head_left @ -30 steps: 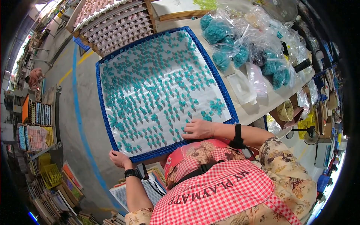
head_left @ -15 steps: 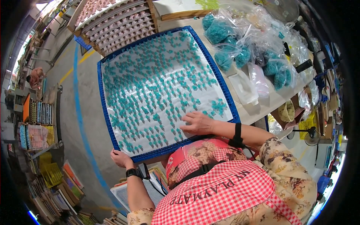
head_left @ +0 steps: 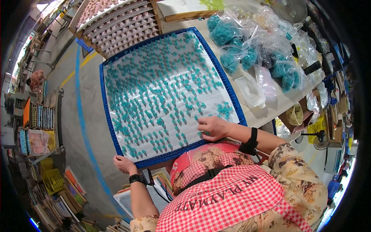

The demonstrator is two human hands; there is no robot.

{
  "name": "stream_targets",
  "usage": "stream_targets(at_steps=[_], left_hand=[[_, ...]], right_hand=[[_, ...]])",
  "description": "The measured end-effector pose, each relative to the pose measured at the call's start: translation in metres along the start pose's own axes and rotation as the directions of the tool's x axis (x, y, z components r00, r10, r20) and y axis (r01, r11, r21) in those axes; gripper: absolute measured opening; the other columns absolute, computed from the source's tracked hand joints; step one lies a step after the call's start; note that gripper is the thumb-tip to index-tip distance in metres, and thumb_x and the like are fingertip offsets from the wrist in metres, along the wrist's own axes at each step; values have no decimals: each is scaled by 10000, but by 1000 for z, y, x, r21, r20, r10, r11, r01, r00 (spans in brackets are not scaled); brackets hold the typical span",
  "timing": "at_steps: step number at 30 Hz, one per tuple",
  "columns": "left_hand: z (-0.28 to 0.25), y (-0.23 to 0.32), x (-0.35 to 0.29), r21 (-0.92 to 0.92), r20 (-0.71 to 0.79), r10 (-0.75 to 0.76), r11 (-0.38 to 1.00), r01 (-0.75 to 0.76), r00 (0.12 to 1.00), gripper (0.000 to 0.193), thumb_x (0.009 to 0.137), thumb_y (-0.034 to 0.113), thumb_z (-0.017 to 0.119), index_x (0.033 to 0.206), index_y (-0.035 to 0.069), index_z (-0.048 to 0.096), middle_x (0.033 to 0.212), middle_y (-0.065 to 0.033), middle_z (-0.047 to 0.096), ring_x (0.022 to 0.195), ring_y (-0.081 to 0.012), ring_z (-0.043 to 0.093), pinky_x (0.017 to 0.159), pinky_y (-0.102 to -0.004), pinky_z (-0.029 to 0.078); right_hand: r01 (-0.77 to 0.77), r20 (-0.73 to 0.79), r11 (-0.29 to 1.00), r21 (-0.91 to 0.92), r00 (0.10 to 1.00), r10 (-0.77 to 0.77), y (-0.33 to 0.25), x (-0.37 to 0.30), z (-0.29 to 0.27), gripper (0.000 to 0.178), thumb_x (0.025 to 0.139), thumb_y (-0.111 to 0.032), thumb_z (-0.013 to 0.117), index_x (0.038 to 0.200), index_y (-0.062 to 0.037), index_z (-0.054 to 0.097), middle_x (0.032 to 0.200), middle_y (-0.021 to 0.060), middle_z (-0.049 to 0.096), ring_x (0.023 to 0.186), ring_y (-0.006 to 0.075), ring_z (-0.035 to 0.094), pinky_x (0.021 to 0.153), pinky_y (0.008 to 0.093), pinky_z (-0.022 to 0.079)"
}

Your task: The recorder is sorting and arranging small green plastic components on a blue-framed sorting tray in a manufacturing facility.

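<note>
A blue-rimmed tray (head_left: 108, 112) lined with a white sheet (head_left: 228, 99) lies in front of me. Rows of small teal pieces (head_left: 161, 122) stand on the sheet, with a loose cluster of them (head_left: 224, 110) at its right side. My left hand (head_left: 124, 164) holds the tray's near left corner, its fingers closed round the rim. Over the near right part of the sheet, my right hand (head_left: 213, 127) is curled with fingers drawn together. A bit of teal shows by its fingertips, but I cannot make out whether it is held.
Behind the tray stands a wooden rack (head_left: 119, 33) of pale pink pieces in rows. Clear bags of teal pieces (head_left: 228, 31) crowd the table at the right, beside white packets (head_left: 250, 89). A small fan (head_left: 320, 140) stands at far right; a loaded shelf cart (head_left: 40, 121) is at left.
My right hand has moved a little to the right across the sheet, and its fingers have curled in. The left hand stays at the tray corner.
</note>
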State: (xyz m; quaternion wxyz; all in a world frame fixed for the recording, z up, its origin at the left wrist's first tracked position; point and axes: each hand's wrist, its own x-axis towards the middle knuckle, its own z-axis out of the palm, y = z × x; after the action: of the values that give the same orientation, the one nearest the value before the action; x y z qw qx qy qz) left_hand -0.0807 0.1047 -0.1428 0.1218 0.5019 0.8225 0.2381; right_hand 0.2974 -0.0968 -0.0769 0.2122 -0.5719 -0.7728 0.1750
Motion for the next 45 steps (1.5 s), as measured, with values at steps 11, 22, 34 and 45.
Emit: stream_targets(at_steps=[11,22,34,45], left_hand=[[3,-4,3,4,-17,22,1000,-22,1000,341,932,304,388,1074,96,617,1101,-134,625,990,-337,575,845,-450,434],[4,-5,4,21,-26,32,999,-31,999,322,935,296,407,1067,93,620,1091,-134,631,980,-339,582,832,-446,444],[5,-7,3,9,-38,46,999,-46,998,306,924,286,422,1042,96,630,1086,-124,633,973,-332,584,833,-447,442],[-1,-1,-1,-6,-43,22,1000,-22,999,320,942,300,403,1062,96,619,1099,-122,625,976,-334,582,832,-444,443]], right_hand=[[-271,-278,947,-171,936,217,17,22,9,223,792,-129,648,986,-57,564,973,157,516,819,310,577,642,385,493],[-209,-279,978,23,938,207,27,13,5,171,737,-88,633,885,-43,560,864,144,497,791,327,540,662,415,463],[-409,-456,910,-60,823,340,31,23,-7,334,752,-148,675,1051,-54,561,944,139,526,878,315,551,709,406,467],[-343,-342,939,-32,886,312,14,32,0,436,740,-234,675,1099,-32,529,1000,146,518,909,328,560,720,406,503]])
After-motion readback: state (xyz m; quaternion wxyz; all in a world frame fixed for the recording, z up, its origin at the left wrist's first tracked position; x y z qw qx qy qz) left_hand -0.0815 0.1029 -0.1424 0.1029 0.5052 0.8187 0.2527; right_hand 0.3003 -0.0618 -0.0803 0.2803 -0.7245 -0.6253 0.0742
